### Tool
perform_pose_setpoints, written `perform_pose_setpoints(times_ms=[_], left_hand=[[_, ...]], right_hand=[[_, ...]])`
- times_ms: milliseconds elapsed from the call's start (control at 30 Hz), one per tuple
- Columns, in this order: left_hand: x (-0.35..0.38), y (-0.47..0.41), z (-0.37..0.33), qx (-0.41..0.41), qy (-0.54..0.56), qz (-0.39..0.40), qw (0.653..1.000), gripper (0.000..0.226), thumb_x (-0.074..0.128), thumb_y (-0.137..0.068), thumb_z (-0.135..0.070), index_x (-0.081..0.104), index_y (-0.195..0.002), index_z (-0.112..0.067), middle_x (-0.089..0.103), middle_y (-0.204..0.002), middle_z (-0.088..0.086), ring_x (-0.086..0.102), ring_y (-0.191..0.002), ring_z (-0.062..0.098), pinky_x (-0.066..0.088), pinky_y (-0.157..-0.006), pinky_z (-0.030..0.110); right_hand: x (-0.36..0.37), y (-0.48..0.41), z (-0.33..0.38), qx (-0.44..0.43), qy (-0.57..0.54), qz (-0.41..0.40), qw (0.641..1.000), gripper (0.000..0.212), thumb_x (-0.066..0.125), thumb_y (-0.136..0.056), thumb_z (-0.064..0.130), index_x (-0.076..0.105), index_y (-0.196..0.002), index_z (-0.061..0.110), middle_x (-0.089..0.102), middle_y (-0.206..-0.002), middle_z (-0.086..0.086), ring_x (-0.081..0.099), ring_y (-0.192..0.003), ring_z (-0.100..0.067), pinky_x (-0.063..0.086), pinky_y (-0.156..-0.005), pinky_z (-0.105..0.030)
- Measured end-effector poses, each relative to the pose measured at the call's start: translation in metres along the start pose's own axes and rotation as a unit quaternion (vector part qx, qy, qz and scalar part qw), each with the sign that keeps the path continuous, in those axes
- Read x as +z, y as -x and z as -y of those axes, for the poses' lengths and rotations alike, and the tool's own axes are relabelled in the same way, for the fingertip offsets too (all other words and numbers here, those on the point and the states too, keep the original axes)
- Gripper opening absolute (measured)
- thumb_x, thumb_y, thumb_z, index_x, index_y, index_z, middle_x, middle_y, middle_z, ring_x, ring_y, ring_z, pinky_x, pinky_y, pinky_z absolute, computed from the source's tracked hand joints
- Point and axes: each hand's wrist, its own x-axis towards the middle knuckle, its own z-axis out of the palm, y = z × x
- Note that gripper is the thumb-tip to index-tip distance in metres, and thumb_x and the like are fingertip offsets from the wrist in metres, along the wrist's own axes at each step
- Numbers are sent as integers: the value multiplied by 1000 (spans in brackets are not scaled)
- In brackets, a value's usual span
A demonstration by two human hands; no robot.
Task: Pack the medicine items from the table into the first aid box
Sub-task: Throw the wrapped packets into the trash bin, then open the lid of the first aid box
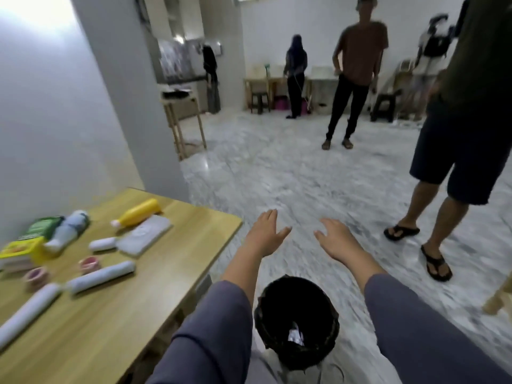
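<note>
Medicine items lie spread on the wooden table [177, 261] at the left: a yellow bottle [138, 213], a clear flat box [144, 235], a white-and-dark bottle [69, 228], a green packet [41, 225], a yellow box [23, 249], a small white tube [103, 243], two white rolls [101, 277] [26, 311] and two pink tape rings [89, 264] [36, 275]. My left hand [266, 232] and my right hand [336, 239] are stretched forward over the floor, right of the table, palms down, fingers apart, holding nothing. The frame is blurred.
A black waste bin [296, 320] stands on the floor below my arms, beside the table's corner. A person in dark shorts and sandals [457, 151] stands close at right. Other people [357, 73] stand further back by wooden tables and stools. A white wall [55, 120] is behind the table.
</note>
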Motion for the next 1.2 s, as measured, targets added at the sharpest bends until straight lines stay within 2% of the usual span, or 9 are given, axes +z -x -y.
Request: perform_pose_setpoints(times_ms=[167, 367, 567, 633, 800, 933, 1100, 1133, 1200], left_hand=[[-78, 66, 35, -15, -30, -137, 990, 71, 41, -102, -42, 16, -155, -3, 18, -163, 13, 17, -151, 25, 14, -120, 33], [-159, 158, 124, -109, -66, -243, 962, 70, 44, -100, -42, 20, -154, -4, 21, -162, 13, 18, -151, 27, 14, -119, 33], [-211, 274, 212, -247, -88, -283, 923, 73, 44, -100, -44, 17, -155, -5, 18, -164, 12, 14, -152, 25, 12, -120, 33], [-219, 315, 233, -276, -98, -293, 910, 73, 44, -100, -43, 15, -155, -6, 16, -164, 9, 12, -153, 22, 10, -120, 30], [-225, 401, 276, -339, -157, -268, 888, 74, 44, -98, -48, 15, -156, -11, 12, -165, 3, 8, -153, 18, 6, -121, 31], [-214, 435, 302, -397, -185, -232, 868, 83, 42, -98, -52, 0, -158, -13, -3, -167, 2, -5, -154, 16, -1, -122, 32], [-200, 435, 325, -401, -183, -272, 856, 91, 53, -94, -49, -2, -157, -13, -8, -166, 1, -10, -153, 17, -4, -121, 28], [-197, 432, 328, -399, -183, -286, 852, 92, 55, -93, -49, -1, -157, -13, -7, -166, 1, -10, -153, 17, -5, -121, 28], [-192, 426, 333, -396, -193, -309, 843, 92, 58, -92, -46, 2, -157, -13, -3, -167, 1, -8, -154, 18, -5, -121, 27]], right_hand=[[-4, 24, 97, -94, -1, -31, 995, 53, 43, -95, 29, 28, -142, 9, 29, -152, -11, 28, -139, -27, 27, -112, -38], [38, 40, 231, -246, -16, -12, 969, 51, 48, -92, 23, 35, -139, 8, 37, -146, -14, 33, -135, -29, 29, -110, -37], [106, 82, 359, -417, -59, 28, 907, 49, 55, -87, 17, 43, -133, 8, 46, -140, -13, 42, -130, -27, 32, -107, -31], [128, 100, 393, -471, -63, 45, 879, 48, 56, -86, 18, 44, -132, 10, 47, -138, -11, 43, -128, -28, 36, -105, -33], [172, 138, 461, -590, -54, 61, 803, 50, 52, -88, 20, 41, -136, 13, 43, -142, -5, 40, -131, -23, 33, -107, -32], [200, 154, 493, -666, -19, 53, 744, 56, 51, -90, 27, 31, -141, 14, 35, -149, -4, 32, -137, -20, 29, -112, -31], [242, 148, 514, -722, 57, -1, 690, 75, 63, -81, 36, 28, -143, 13, 36, -149, -10, 32, -139, -27, 15, -113, -35], [249, 145, 516, -726, 76, -15, 684, 80, 68, -76, 37, 30, -142, 12, 40, -147, -11, 37, -137, -27, 16, -111, -38], [255, 140, 519, -724, 86, -37, 684, 84, 74, -68, 38, 37, -138, 11, 50, -140, -11, 47, -129, -27, 27, -109, -42]])
